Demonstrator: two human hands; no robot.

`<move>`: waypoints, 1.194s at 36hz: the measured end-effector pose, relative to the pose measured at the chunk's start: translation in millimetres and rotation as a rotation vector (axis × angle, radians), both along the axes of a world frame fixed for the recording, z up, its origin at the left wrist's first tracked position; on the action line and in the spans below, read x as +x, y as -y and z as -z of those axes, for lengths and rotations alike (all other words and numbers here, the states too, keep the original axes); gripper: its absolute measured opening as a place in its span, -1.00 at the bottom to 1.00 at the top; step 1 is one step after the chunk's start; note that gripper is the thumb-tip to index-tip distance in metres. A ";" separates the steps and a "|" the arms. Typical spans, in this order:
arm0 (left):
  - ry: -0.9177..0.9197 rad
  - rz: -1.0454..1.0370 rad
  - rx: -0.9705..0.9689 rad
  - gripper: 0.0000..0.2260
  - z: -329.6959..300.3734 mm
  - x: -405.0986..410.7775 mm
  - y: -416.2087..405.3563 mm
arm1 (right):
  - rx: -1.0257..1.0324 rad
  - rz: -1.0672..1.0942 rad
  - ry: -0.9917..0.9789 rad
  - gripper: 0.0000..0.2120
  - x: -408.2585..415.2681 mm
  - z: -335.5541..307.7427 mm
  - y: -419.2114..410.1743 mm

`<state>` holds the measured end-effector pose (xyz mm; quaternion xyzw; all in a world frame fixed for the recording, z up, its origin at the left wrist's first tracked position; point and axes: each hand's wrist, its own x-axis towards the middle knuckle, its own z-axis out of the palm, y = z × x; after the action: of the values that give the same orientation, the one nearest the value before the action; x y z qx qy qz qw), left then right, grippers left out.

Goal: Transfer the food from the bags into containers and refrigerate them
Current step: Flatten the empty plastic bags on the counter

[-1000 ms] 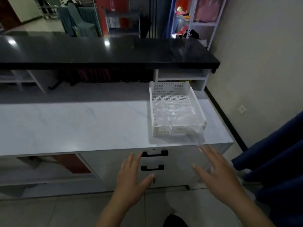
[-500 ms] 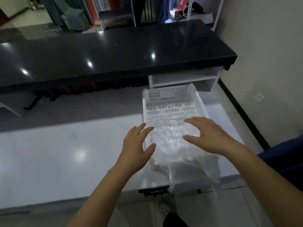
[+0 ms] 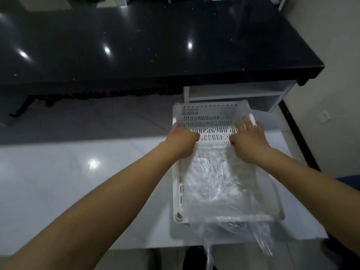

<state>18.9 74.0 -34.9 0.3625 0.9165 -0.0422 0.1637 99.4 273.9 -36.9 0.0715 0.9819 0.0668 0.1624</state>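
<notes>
Reaching into the white slotted basket (image 3: 210, 117) on the desk (image 3: 78, 182), your left hand (image 3: 182, 139) curls at its left rim; your right hand (image 3: 250, 139) spreads fingers (image 3: 246, 121) near the plastic bag (image 3: 218, 182), which drapes over the basket's near edge.

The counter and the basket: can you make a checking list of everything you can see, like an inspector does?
Surface: white counter, glossy, one light glare showing.
Job's things: white slotted basket at the counter's right end; clear plastic bag lies in it and hangs over the near edge. No food or containers seen.
Clutter: nothing seen.
Hands: left hand rests at the basket's left wall; right hand lies inside near the right wall, fingers spread. Whether either grips the bag cannot be told.
Cables: nothing seen.
Surroundings: black countertop behind, white shelf under it, wall socket on the right.
</notes>
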 end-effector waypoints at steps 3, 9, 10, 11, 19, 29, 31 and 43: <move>0.096 -0.048 0.153 -0.69 -14.2 -3.3 12.2 | -0.048 0.028 -0.092 -0.83 -1.4 -8.0 2.9; 0.467 -0.333 0.683 -0.95 -70.4 17.1 100.3 | -0.350 0.035 -0.428 -0.95 -4.0 -65.2 41.6; 0.518 -0.385 0.785 -0.95 -77.5 23.2 120.7 | -0.437 0.027 -0.449 -0.94 -6.4 -76.1 55.6; 0.551 -0.433 0.874 -0.94 -83.0 29.6 141.0 | -0.522 0.020 -0.453 -0.93 -9.8 -86.6 72.2; 0.662 -0.783 1.379 -0.90 -76.6 73.1 280.3 | -0.781 -0.146 -0.406 -0.87 -65.9 -127.4 229.2; 0.498 -1.301 1.563 -0.85 8.2 131.6 405.1 | -0.727 -0.370 -0.246 -0.90 -104.3 -34.8 407.0; 0.453 -1.349 1.522 -0.80 27.4 138.1 420.0 | -0.724 -0.363 -0.224 -0.83 -103.1 -11.9 433.9; 0.032 -1.306 1.152 -0.68 72.7 138.2 462.0 | -0.497 -0.293 -0.231 -0.36 -11.3 60.7 499.8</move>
<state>157.1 -388.0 -107.6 -0.2088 0.8174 0.5354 -0.0409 88.1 -225.9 -97.5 -0.1057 0.9799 -0.1612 0.0507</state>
